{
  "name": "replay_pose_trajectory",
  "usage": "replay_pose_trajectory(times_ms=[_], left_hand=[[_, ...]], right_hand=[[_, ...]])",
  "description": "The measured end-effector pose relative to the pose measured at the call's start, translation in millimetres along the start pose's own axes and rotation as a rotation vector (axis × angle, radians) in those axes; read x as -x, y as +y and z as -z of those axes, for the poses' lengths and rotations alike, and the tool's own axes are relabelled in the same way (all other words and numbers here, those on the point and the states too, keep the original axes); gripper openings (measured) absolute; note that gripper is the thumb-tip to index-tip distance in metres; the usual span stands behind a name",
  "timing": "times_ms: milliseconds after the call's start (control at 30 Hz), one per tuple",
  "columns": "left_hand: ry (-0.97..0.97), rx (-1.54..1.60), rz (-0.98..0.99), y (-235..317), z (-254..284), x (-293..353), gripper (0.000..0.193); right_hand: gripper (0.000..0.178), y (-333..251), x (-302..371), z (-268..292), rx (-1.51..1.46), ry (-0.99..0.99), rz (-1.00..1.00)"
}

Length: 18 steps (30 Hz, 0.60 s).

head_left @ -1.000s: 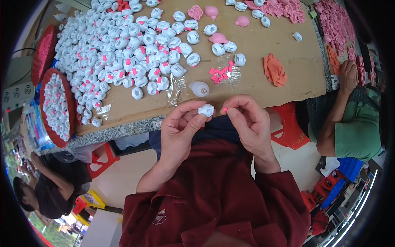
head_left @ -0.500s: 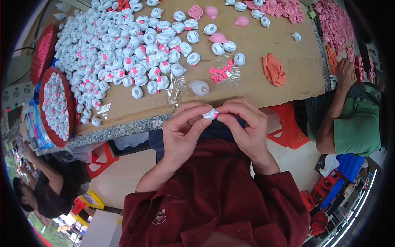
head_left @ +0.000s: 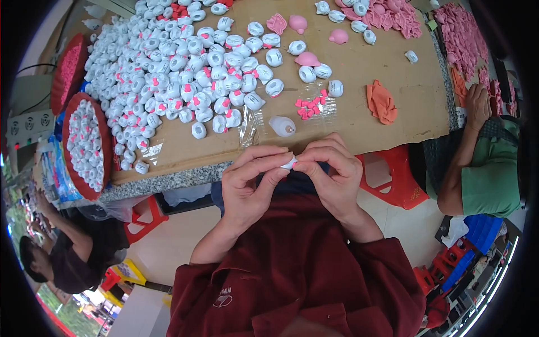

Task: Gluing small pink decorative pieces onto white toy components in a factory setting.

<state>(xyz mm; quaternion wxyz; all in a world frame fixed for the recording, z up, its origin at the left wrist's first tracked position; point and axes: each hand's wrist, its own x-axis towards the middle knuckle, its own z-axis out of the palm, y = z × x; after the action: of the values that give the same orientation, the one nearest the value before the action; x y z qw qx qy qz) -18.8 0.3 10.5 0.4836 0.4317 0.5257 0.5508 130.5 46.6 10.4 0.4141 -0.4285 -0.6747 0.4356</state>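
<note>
In front of the table edge, my left hand (head_left: 250, 185) and my right hand (head_left: 334, 177) meet at a small white toy head (head_left: 289, 163). The left thumb and fingers pinch its left side. My right thumb and forefinger press at its right end, where a bit of pink bow (head_left: 294, 165) shows. Fingers hide most of the piece. Just beyond my hands lie a translucent bulb-shaped bottle (head_left: 282, 127) with a narrow tip and a small heap of loose pink bows (head_left: 310, 105) on clear plastic.
White toy heads (head_left: 185, 84), many with pink bows, cover the table's left. Red bowls hold more heads (head_left: 85, 146) and pink bits (head_left: 68, 72). An orange rubbery piece (head_left: 382, 102) and pink pieces (head_left: 393, 17) lie right. Other people sit at both sides; a red stool (head_left: 396, 182) stands right.
The view has shifted slightly, so the table appears moved right. My fingers have closed further over the toy head, which is turned and shows less of itself.
</note>
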Motion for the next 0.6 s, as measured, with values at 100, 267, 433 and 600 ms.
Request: replay_pose_trajectory(times_ms=[100,267,433,600], left_hand=[[-0.006,-0.005,0.032,2.0,4.1,-4.5,0.019],[0.0,0.02,0.021,6.5,12.7,-12.2,0.017],[0.367,-0.29,-0.262,22.7,31.4,-50.0,0.019],[0.354,-0.766,-0.593,19.0,20.1,-94.9,0.019]], right_hand=[[0.011,2.6,-4.5,-5.0,0.007,0.01,0.014],[0.012,3.3,-7.0,-9.9,-0.012,0.058,0.047],[0.021,5.8,-16.3,-8.8,0.124,0.23,0.134],[0.035,13.4,-25.9,-15.6,0.238,0.094,0.212]])
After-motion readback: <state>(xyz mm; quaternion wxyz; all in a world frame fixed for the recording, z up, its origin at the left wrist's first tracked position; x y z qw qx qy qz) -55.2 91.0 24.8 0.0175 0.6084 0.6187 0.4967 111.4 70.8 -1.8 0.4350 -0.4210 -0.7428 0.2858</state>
